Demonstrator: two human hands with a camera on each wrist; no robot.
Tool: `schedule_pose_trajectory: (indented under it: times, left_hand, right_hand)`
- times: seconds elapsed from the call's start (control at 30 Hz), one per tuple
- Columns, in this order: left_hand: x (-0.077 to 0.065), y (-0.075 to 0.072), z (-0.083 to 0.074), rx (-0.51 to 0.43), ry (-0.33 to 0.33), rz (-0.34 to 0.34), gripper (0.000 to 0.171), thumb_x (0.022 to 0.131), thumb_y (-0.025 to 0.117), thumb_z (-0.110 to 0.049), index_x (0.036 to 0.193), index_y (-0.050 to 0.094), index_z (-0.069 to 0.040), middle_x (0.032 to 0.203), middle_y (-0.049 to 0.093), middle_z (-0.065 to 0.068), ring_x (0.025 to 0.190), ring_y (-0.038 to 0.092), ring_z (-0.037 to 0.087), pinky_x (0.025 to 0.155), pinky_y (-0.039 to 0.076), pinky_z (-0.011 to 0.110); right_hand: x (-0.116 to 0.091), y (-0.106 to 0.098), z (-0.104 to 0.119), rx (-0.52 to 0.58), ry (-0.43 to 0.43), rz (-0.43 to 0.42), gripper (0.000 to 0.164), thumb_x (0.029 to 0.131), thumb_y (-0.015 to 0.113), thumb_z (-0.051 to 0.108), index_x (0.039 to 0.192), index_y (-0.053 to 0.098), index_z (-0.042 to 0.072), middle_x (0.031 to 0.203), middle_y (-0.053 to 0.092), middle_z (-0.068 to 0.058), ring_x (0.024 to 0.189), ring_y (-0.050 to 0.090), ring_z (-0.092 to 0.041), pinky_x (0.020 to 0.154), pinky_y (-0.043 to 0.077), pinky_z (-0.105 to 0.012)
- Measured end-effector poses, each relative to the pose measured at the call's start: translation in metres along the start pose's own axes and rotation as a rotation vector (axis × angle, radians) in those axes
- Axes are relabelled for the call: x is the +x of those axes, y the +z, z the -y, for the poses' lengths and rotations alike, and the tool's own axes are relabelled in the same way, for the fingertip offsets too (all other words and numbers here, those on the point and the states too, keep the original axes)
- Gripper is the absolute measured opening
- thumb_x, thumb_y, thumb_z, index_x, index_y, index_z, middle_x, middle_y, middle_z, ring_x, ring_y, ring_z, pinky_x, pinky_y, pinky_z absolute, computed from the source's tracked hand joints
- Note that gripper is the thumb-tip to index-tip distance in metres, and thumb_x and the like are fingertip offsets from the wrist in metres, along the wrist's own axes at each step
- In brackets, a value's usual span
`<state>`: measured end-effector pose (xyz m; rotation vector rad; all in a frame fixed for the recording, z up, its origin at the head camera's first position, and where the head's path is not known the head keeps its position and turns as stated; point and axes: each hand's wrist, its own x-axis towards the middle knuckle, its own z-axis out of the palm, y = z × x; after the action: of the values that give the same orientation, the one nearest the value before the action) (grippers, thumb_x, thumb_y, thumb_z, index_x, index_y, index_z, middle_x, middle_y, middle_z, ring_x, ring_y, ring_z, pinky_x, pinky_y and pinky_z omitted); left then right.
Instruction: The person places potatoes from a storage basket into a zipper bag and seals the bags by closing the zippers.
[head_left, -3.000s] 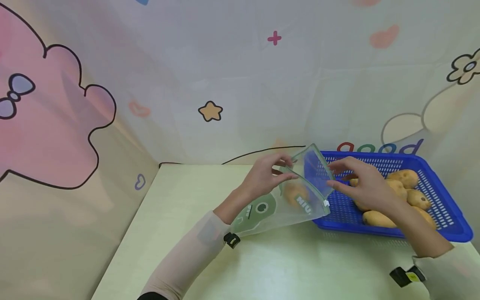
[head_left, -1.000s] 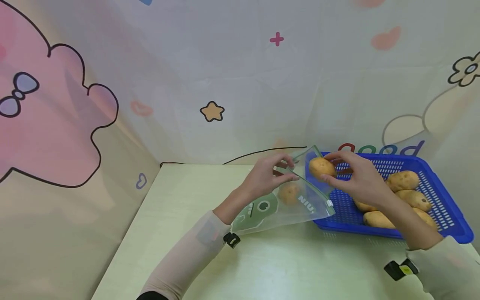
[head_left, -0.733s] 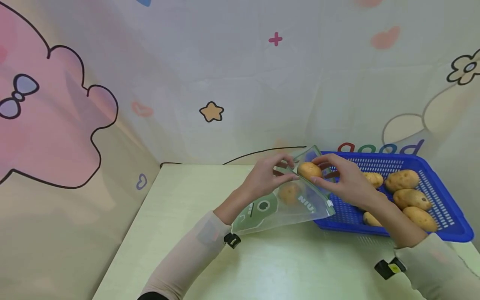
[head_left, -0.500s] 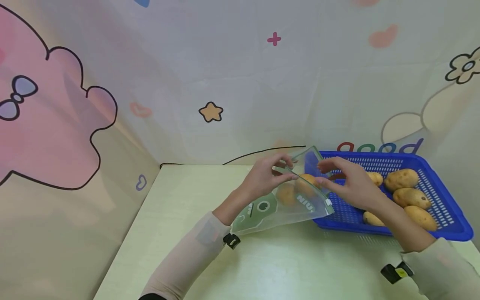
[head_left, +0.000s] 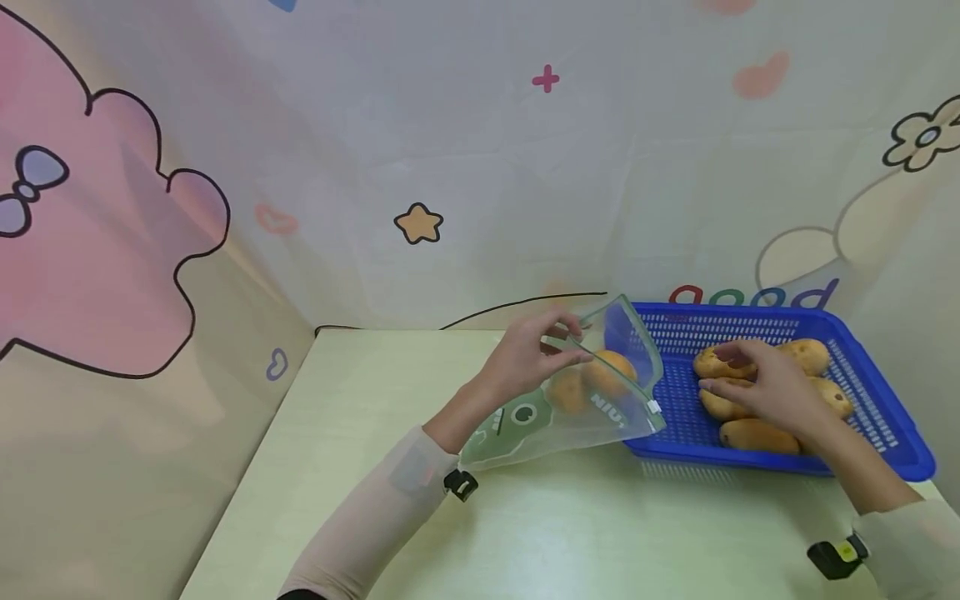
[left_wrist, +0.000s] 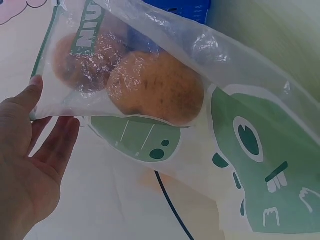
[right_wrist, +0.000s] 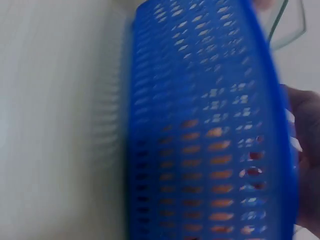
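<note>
The left hand (head_left: 525, 354) pinches the rim of the bag (head_left: 577, 435) between thumb and fingers, and its mouth gapes toward the right. The right hand (head_left: 776, 392) is over the basket (head_left: 705, 456), fingers bent and thumb apart, apparently gripping nothing; whether it touches a potato I cannot tell, as the right wrist view is blurred and the basket's wall hides most of it. Inside the bag lie two potatoes (head_left: 609, 372), side by side near the mouth; the slider (head_left: 654, 407) sits at the near corner. Several loose potatoes (head_left: 759, 437) rest in the basket, mostly under and around the right hand. The step in hand looks like picking another one for the bag. The next move would call for closing round one, lifting it and carrying it left, with the mouth held wide. Bag and basket stand at the back of the table (head_left: 360, 417), before a printed cloth (head_left: 487, 208).
</note>
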<state>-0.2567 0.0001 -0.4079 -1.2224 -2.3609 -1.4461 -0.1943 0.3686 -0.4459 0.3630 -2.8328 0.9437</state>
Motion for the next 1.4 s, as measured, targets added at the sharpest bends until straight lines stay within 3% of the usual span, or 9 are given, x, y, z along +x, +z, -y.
schedule_pose_trajectory:
  times: [0.1,0.17,0.3,0.53,0.67,1.0,1.13,1.2,1.4]
  left_hand:
    - [0.0,0.001,-0.001,0.004,-0.007,0.007,0.027,0.092,0.084,-0.014,0.11,0.065,-0.008,0.108,0.071,0.007,0.107,0.074,0.017,0.083,0.062,0.02]
    - [0.0,0.001,-0.001,0.004,-0.013,0.009,0.027,0.092,0.084,-0.014,0.11,0.065,-0.008,0.109,0.071,0.007,0.107,0.074,0.018,0.083,0.061,0.02]
    - [-0.002,-0.001,-0.001,0.025,-0.034,0.006,0.026,0.093,0.084,-0.015,0.11,0.065,-0.01,0.112,0.073,0.006,0.106,0.073,0.014,0.083,0.061,0.019]
    - [-0.003,-0.002,0.001,0.031,-0.04,-0.008,0.025,0.093,0.084,-0.014,0.111,0.066,-0.01,0.113,0.073,0.006,0.102,0.073,0.012,0.081,0.061,0.019]
    - [-0.003,-0.002,0.001,0.032,-0.032,-0.003,0.024,0.094,0.083,-0.014,0.11,0.065,-0.011,0.112,0.073,0.008,0.102,0.072,0.009,0.082,0.061,0.02]
    - [0.0,-0.001,0.002,0.031,-0.032,0.001,0.026,0.094,0.083,-0.015,0.111,0.065,-0.011,0.112,0.071,0.001,0.106,0.072,0.011,0.084,0.062,0.022]
    - [0.001,0.0,0.001,0.034,-0.03,-0.013,0.027,0.093,0.084,-0.016,0.112,0.065,-0.01,0.111,0.071,0.002,0.107,0.071,0.013,0.083,0.062,0.023]
    - [0.002,0.0,0.0,0.038,-0.027,-0.021,0.029,0.093,0.085,-0.017,0.113,0.066,-0.01,0.111,0.07,0.002,0.108,0.071,0.014,0.083,0.062,0.02]
    - [0.003,-0.002,-0.002,0.051,-0.017,-0.042,0.029,0.093,0.085,-0.017,0.113,0.065,-0.012,0.111,0.07,0.002,0.109,0.072,0.018,0.08,0.062,0.02]
  right_hand:
    - [-0.004,0.005,-0.015,-0.055,0.043,0.039,0.066,0.098,0.08,0.035,0.135,0.057,-0.014,0.131,0.06,-0.038,0.116,0.059,-0.055,0.092,0.054,-0.07]
    - [-0.006,0.007,-0.023,-0.091,0.077,0.07,0.073,0.097,0.08,0.04,0.136,0.056,-0.016,0.132,0.058,-0.04,0.118,0.057,-0.057,0.096,0.05,-0.072]
    - [-0.006,0.008,-0.03,-0.138,0.106,0.109,0.075,0.095,0.082,0.042,0.135,0.056,-0.016,0.131,0.056,-0.041,0.119,0.054,-0.058,0.098,0.046,-0.075]
    - [0.002,0.012,-0.033,-0.265,0.04,0.096,0.068,0.088,0.087,0.033,0.127,0.061,-0.016,0.119,0.062,-0.038,0.108,0.057,-0.058,0.09,0.048,-0.074]
    - [0.003,0.011,-0.028,-0.201,0.054,0.083,0.068,0.091,0.085,0.037,0.129,0.06,-0.015,0.12,0.062,-0.036,0.107,0.059,-0.053,0.089,0.051,-0.071]
    - [0.02,-0.006,0.051,0.002,-0.034,-0.072,0.057,0.096,0.082,0.032,0.134,0.063,-0.004,0.128,0.063,-0.026,0.113,0.061,-0.044,0.091,0.056,-0.065]
    - [0.029,-0.008,0.088,0.1,-0.091,-0.096,0.055,0.096,0.083,0.03,0.138,0.062,0.0,0.13,0.063,-0.019,0.115,0.064,-0.039,0.091,0.062,-0.036]
    - [0.034,-0.004,0.103,0.126,-0.126,-0.111,0.054,0.096,0.083,0.029,0.138,0.063,0.002,0.131,0.064,-0.017,0.115,0.064,-0.037,0.09,0.062,-0.032]
    - [0.048,0.013,0.124,0.14,-0.197,-0.132,0.052,0.094,0.085,0.023,0.136,0.063,-0.001,0.129,0.063,-0.018,0.112,0.064,-0.035,0.091,0.06,-0.058]
